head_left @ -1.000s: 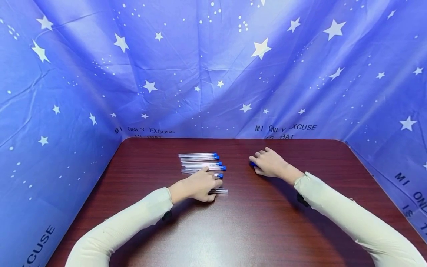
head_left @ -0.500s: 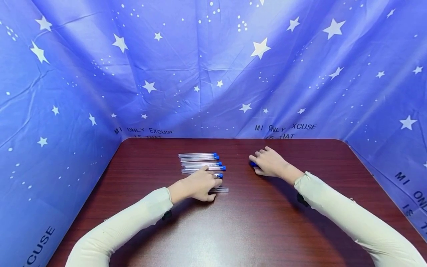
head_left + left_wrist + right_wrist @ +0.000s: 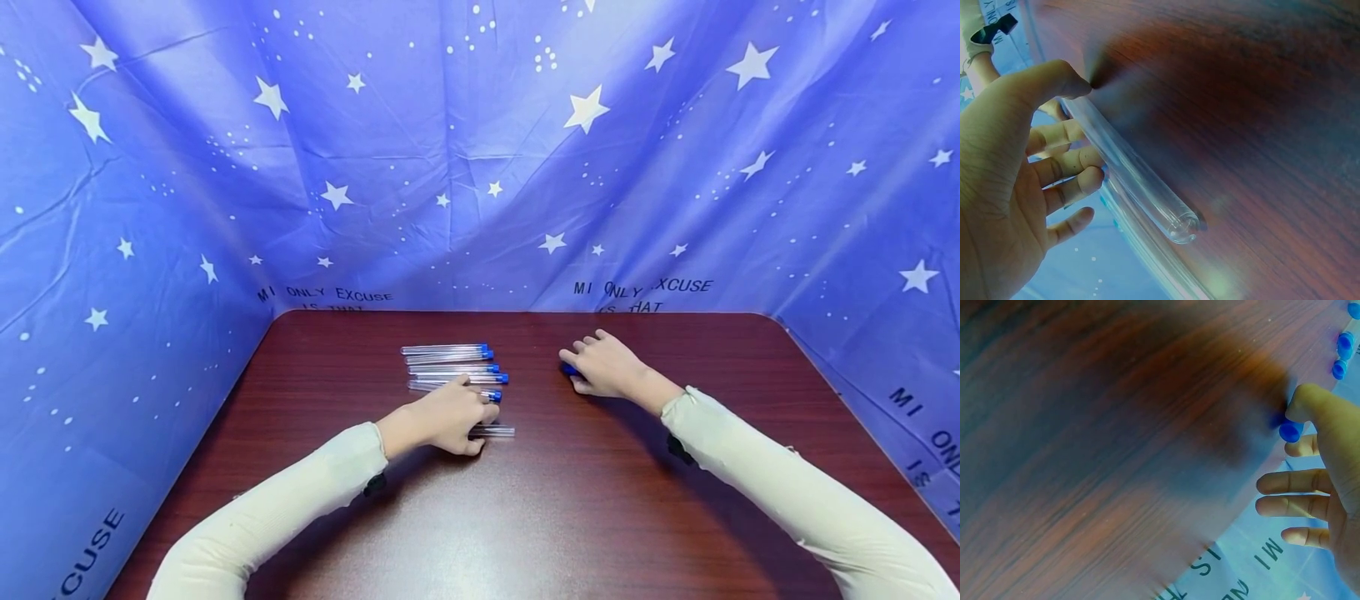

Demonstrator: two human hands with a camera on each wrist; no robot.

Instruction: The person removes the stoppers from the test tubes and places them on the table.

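Note:
In the head view my left hand (image 3: 446, 417) is low over the table, holding a clear test tube (image 3: 495, 431) whose right end shows past the fingers with no cap on it. The left wrist view shows that test tube's rounded end (image 3: 1180, 228), with the thumb and index finger at its far end. My right hand (image 3: 606, 367) pinches a blue cap (image 3: 1290, 430) between thumb and index finger, its other fingers apart. Several test tubes with blue caps (image 3: 450, 368) lie in a row just beyond my left hand; that hand covers part of the nearest one.
A dark red-brown wooden table (image 3: 525, 533) spreads under both hands. Blue star-printed cloth (image 3: 450, 167) hangs behind it and along both sides. More blue caps (image 3: 1345, 344) appear at the upper right of the right wrist view.
The test tube in my left hand lifted slightly and blurred half a second ago, then came back down. My right hand stays where it was, with the blue cap.

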